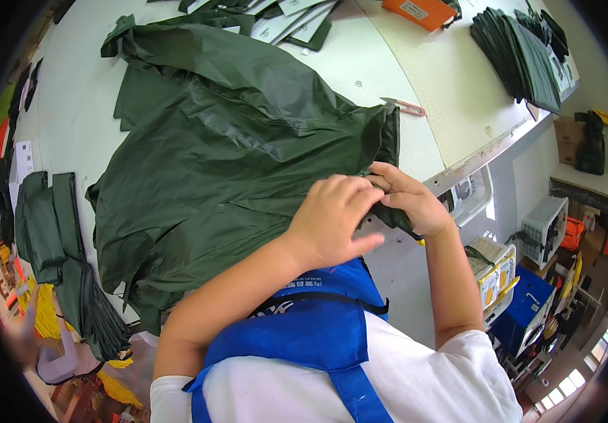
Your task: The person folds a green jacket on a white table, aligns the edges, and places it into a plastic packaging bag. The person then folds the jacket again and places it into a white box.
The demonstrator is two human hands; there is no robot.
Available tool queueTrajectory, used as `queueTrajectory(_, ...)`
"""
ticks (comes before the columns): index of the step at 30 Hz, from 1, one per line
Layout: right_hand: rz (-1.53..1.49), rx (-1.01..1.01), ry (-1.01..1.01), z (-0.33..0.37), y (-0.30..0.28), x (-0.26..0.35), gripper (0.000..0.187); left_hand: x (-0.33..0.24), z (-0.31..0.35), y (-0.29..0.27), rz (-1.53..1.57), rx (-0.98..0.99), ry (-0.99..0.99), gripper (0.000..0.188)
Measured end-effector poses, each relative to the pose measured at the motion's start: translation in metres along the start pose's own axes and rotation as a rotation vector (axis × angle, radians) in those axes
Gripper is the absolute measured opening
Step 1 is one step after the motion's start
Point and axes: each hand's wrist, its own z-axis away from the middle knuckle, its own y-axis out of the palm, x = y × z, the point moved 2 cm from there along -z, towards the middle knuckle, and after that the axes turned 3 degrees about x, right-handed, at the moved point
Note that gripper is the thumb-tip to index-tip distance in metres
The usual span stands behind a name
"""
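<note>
A dark green rain jacket (198,141) lies spread and creased over the white table, with small round snaps along its near side. At its right end, close to the table's near edge, my hands meet on the fabric. My right hand (417,203) pinches the jacket's edge between thumb and fingers. My left hand (336,218) is bent over the same edge, its fingertips against the right hand's fingers and its thumb sticking out to the right. The bit of fabric between the fingertips is mostly hidden. Thread snips (406,107) with red handles lie just beyond.
Folded green garments (519,60) are stacked at the far right, others (53,225) at the left edge. White cards (283,25) and an orange box (417,13) sit at the back. Right of the table (452,92) stand a white crate (544,229) and a blue box (523,310). Another person (64,356) is at lower left.
</note>
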Motion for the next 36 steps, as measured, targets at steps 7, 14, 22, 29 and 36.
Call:
queueTrajectory(7, 0.198, -0.053, -0.082, -0.001, -0.002, 0.000, 0.042, 0.020, -0.020, 0.002, 0.043, -0.134, -0.173, 0.057)
queueTrajectory(14, 0.683, 0.174, -0.040, 0.003, -0.010, 0.025, 0.027, 0.028, -0.074, 0.011, -0.005, -0.334, -0.264, 0.050)
queueTrajectory(22, 1.422, -0.790, -0.530, -0.073, -0.150, 0.064, 0.029, 0.019, -0.083, 0.008, -0.035, -0.196, -0.011, 0.014)
queueTrajectory(29, 1.509, -0.585, -0.363, -0.092, -0.159, 0.055, 0.033, 0.064, -0.131, 0.008, 0.298, -0.104, -0.513, 0.028)
queueTrajectory(36, 1.455, -0.550, -0.449, -0.094, -0.151, 0.048, 0.025, 0.072, -0.158, 0.021, 0.079, -0.014, -0.444, 0.012)
